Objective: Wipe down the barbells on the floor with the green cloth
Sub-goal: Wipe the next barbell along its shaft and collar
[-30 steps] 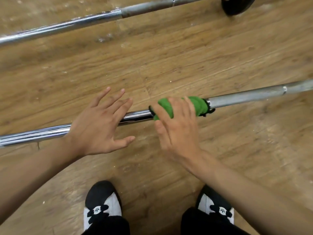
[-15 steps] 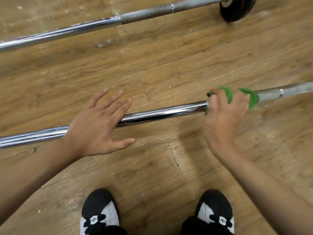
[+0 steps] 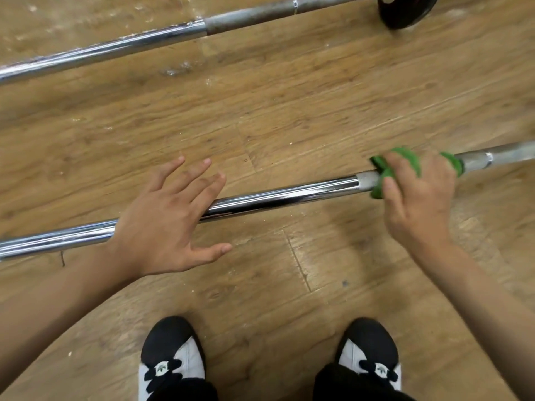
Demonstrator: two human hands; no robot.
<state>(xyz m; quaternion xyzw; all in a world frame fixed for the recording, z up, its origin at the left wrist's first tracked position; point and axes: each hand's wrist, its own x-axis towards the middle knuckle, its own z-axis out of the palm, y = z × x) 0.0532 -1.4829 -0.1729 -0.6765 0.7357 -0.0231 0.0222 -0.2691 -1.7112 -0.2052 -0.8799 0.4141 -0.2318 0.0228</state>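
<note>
Wood-plank floor [image 3: 289, 111], scuffed, with pale dust specks.
Near barbell [image 3: 278, 198]: flat on floor, running left to right, just ahead of black-and-white shoes [image 3: 170, 357].
Green cloth [image 3: 405, 159]: wrapped round near barbell at dull grey section, right of chrome length.
Right hand [image 3: 417, 198]: fingers and thumb curled round green cloth, clamped on shaft.
Left hand [image 3: 162, 224]: palm down over chrome length, fingers straight and spread, gripping nothing.
Far barbell [image 3: 115, 44]: well apart, near top edge, black plate [image 3: 405, 13] at right end.
</note>
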